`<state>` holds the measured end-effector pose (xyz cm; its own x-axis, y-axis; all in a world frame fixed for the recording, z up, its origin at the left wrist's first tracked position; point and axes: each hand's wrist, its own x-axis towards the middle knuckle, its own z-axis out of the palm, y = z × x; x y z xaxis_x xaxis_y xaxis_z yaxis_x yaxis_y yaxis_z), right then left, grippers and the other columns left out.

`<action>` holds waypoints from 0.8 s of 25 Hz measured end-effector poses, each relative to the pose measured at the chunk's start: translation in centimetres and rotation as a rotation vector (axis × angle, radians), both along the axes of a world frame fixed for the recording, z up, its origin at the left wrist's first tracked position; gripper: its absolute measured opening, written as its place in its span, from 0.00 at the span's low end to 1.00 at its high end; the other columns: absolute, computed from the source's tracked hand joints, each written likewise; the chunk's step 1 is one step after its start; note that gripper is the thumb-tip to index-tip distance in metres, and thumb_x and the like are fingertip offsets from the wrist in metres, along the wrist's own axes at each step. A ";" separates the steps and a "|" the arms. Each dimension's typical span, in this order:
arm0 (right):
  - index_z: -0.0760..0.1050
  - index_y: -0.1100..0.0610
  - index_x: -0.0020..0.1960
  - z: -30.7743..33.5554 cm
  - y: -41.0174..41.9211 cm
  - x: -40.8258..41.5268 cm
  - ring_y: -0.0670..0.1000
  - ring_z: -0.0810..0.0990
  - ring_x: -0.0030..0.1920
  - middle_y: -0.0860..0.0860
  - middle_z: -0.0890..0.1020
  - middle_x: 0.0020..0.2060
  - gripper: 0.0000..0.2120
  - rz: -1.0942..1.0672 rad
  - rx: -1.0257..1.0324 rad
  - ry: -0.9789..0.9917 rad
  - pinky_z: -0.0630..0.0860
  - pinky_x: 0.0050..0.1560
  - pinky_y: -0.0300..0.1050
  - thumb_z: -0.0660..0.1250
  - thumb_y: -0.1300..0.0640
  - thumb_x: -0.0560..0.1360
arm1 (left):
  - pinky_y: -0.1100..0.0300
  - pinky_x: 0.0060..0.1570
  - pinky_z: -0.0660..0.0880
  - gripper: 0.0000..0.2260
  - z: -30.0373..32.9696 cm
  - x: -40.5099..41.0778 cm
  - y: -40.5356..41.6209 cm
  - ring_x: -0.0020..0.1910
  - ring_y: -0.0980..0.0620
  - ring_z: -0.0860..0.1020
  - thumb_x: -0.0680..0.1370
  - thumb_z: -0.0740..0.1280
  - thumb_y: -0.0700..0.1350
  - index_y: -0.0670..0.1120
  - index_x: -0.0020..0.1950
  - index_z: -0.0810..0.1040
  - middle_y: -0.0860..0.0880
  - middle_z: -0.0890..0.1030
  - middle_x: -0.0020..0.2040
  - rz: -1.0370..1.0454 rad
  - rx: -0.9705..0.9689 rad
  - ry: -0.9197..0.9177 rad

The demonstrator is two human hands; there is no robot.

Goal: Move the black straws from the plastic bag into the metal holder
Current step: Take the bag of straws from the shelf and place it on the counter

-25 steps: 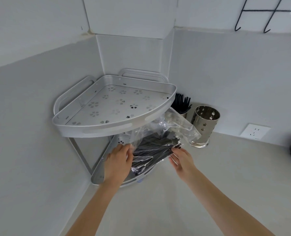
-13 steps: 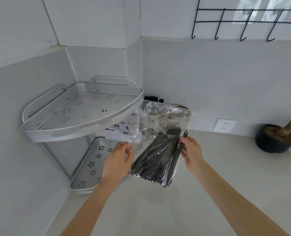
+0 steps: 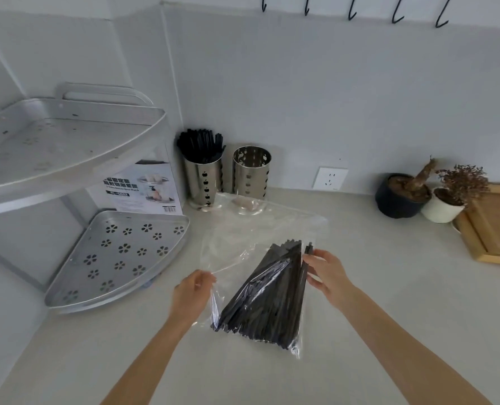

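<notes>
Bag mouth hard to trace, clear plastic bag (image 3: 260, 244) holding black straws (image 3: 267, 299), left hand (image 3: 194, 290) pinching its edge, right hand (image 3: 326, 273) gripping straws through plastic, one metal holder (image 3: 203, 182) full of straws, the other holder (image 3: 251, 171) empty

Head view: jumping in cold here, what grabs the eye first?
The clear plastic bag of black straws, held at mid-counter by the left hand and right hand. Behind it by the wall stand two metal holders: the left holder already has dark sticks in it, the right holder looks empty.
</notes>
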<state>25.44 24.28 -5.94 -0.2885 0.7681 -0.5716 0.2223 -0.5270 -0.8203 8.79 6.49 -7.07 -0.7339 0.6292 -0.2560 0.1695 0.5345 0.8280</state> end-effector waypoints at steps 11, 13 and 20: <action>0.70 0.58 0.59 -2.8 1.1 1.8 0.51 0.77 0.44 0.54 0.78 0.46 0.15 0.257 0.088 -0.229 0.74 0.41 0.38 0.67 0.59 0.73 | 0.57 0.40 0.68 0.14 -3.3 0.4 -1.1 0.42 0.44 0.78 0.77 0.60 0.50 0.41 0.38 0.73 0.44 0.80 0.39 0.036 -0.248 -0.058; 0.69 0.58 0.60 -3.3 1.4 1.5 0.53 0.77 0.49 0.55 0.78 0.51 0.17 0.310 0.102 -0.260 0.74 0.48 0.42 0.67 0.57 0.73 | 0.58 0.42 0.66 0.09 -3.4 0.0 -0.7 0.44 0.46 0.74 0.76 0.62 0.48 0.43 0.40 0.70 0.46 0.76 0.42 0.047 -0.276 -0.064; 0.66 0.56 0.65 -4.3 3.2 1.2 0.53 0.77 0.50 0.53 0.76 0.51 0.20 0.230 0.186 -0.356 0.73 0.53 0.46 0.61 0.51 0.76 | 0.53 0.57 0.69 0.18 -3.5 -2.3 2.6 0.59 0.42 0.74 0.77 0.61 0.43 0.40 0.65 0.65 0.40 0.74 0.63 0.063 -0.241 0.009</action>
